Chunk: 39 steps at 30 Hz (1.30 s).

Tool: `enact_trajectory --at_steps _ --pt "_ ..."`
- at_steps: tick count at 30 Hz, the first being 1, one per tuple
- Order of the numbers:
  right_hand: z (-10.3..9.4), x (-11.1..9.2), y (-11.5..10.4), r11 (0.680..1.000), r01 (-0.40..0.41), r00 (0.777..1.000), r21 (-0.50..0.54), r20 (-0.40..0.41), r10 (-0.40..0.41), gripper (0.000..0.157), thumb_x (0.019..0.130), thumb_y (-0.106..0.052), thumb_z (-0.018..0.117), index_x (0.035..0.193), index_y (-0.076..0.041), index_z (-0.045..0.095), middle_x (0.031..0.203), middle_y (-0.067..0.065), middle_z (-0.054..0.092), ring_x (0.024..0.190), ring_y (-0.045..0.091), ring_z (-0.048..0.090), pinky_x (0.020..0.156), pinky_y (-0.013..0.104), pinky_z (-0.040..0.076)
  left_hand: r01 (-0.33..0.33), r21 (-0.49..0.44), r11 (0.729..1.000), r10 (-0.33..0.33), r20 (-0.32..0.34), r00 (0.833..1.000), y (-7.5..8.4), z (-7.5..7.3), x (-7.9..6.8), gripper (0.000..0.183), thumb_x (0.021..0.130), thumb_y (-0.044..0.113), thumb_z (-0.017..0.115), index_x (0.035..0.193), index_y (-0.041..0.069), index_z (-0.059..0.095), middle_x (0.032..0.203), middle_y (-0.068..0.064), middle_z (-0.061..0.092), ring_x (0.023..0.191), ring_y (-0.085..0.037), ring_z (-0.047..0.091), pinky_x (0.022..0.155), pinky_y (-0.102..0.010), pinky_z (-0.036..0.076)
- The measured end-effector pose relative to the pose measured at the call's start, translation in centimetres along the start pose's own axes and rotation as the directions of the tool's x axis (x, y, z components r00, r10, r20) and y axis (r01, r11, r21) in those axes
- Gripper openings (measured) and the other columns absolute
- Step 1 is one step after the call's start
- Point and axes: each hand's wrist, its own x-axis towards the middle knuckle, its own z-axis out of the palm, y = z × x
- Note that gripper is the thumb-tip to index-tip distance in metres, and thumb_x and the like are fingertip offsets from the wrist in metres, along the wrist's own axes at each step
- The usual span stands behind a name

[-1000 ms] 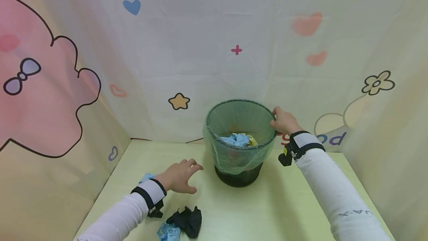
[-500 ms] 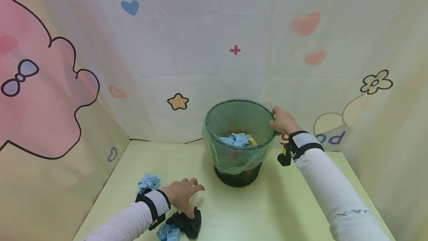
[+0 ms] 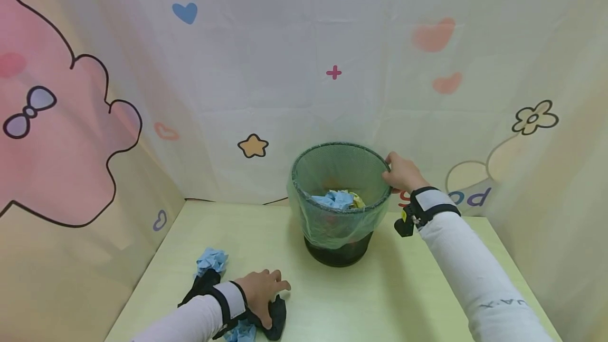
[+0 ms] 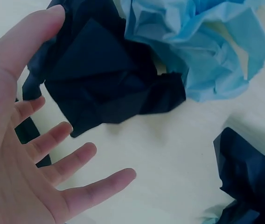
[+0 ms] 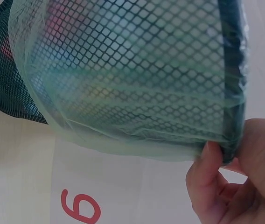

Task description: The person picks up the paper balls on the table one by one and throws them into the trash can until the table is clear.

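Note:
My left hand [image 3: 260,294] is low over a crumpled black paper [image 3: 277,318], thumb and fingers spread. In the left wrist view the thumb overlaps that black paper [image 4: 100,70], while the fingers are extended beside it, not closed. A crumpled light blue paper [image 4: 207,56] lies against it. My right hand [image 3: 404,173] pinches the rim of a mesh wastebasket [image 3: 338,231] lined with a thin green bag. In the right wrist view, thumb and fingers grip the bagged rim [image 5: 234,93]. Inside the wastebasket are blue paper [image 3: 332,199] and yellow paper [image 3: 357,201].
Another black crumpled paper [image 3: 201,285] lies partly behind the left wrist, with a blue crumpled paper [image 3: 211,260] just beyond it. The pale table [image 3: 332,305] ends at a printed curtain [image 3: 266,67] at the back and sides.
My left hand has moved down and toward me, from over the table to the near black paper. This uncovers the farther blue and black papers. The right hand stays on the rim.

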Motion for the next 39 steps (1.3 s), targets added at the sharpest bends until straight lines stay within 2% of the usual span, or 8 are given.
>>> enact_trajectory --at_steps 5,14,21,29,39 --pt "0.0 -0.1 -0.1 1.000 -0.005 1.000 0.001 0.002 0.005 0.040 0.088 -0.007 0.042 0.125 0.009 0.034 0.106 0.033 0.053 0.058 0.019 0.062 0.058 0.034 0.056 -0.036 0.009 0.999 0.036 -0.005 0.999 0.4 0.4 -0.1 0.075 0.061 0.049 0.082 0.125 0.033 0.047 0.108 0.007 0.045 0.085 -0.011 0.046 0.065 -0.025 0.047" --pt "0.0 -0.1 -0.1 1.000 -0.001 1.000 0.007 0.001 0.001 0.040 0.088 -0.007 0.041 0.125 0.009 0.034 0.109 0.035 0.052 0.057 0.019 0.062 0.056 0.033 0.056 -0.028 0.027 0.999 0.028 0.009 1.000 0.3 1.7 0.4 0.066 0.061 0.044 0.083 0.118 0.035 0.049 0.105 0.007 0.045 0.082 -0.011 0.047 0.064 -0.025 0.047" --pt "-0.1 0.0 -0.1 1.000 0.000 1.000 0.016 -0.005 0.000 0.040 0.088 -0.006 0.041 0.125 0.009 0.034 0.109 0.035 0.052 0.057 0.019 0.062 0.053 0.029 0.054 -0.039 0.051 0.998 0.039 0.003 0.999 0.5 1.7 0.6 0.060 0.062 0.038 0.083 0.113 0.031 0.054 0.101 0.006 0.048 0.081 -0.011 0.050 0.066 -0.023 0.047" --pt "0.0 0.1 0.0 1.000 0.004 1.000 0.005 -0.004 -0.004 0.040 0.089 -0.007 0.042 0.125 0.008 0.034 0.109 0.034 0.053 0.057 0.019 0.062 0.051 0.027 0.052 -0.055 0.021 0.998 0.055 -0.013 0.998 0.2 1.8 1.0 0.049 0.063 0.030 0.083 0.104 0.029 0.058 0.090 0.008 0.051 0.078 -0.007 0.050 0.068 -0.021 0.046" --pt "0.1 0.0 0.1 1.000 0.001 1.000 0.020 -0.003 -0.001 0.040 0.089 -0.006 0.042 0.125 0.008 0.034 0.110 0.035 0.052 0.059 0.020 0.062 0.054 0.030 0.054 -0.054 0.003 0.999 0.055 -0.079 0.995 -0.2 1.4 1.3 0.048 0.065 0.027 0.083 0.103 0.029 0.053 0.088 0.009 0.054 0.078 -0.007 0.052 0.068 -0.023 0.046"
